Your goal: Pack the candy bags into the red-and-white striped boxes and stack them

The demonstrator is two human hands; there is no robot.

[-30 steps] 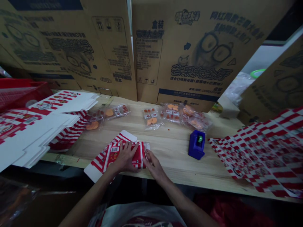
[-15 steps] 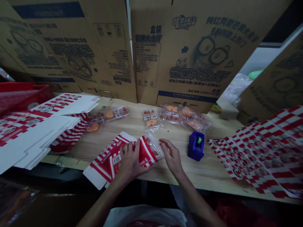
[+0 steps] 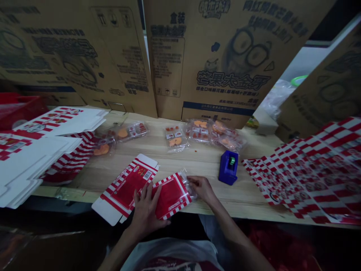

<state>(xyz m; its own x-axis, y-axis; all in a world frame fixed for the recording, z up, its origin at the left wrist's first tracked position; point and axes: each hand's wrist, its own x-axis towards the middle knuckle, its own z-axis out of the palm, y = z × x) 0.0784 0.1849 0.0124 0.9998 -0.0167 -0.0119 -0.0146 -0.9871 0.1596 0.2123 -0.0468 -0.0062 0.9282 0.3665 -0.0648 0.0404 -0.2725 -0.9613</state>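
A flattened red-and-white carton (image 3: 126, 190) lies at a slant near the front edge of the table. Beside it is a red card with a striped border (image 3: 171, 196), and crinkled clear plastic wrap (image 3: 188, 183) sticks out from its right end. Fingers spread, my left hand (image 3: 146, 207) rests across the carton's edge and the card's left end. My right hand (image 3: 201, 187) has its fingertips pinched on the clear plastic wrap. How far the wrap reaches under the card is hidden.
Clear snack packs (image 3: 175, 138) with orange pieces lie behind. A blue tape dispenser (image 3: 228, 168) stands to the right, near striped red-and-white sheets (image 3: 310, 177). At left are stacked white cartons (image 3: 53, 150) and a red basket (image 3: 25, 109). Large cardboard boxes (image 3: 208, 64) wall the back.
The red card now shows a plain striped-border face. My right hand has closed on the plastic at its end, and my left hand has shifted toward me with its fingers spread.
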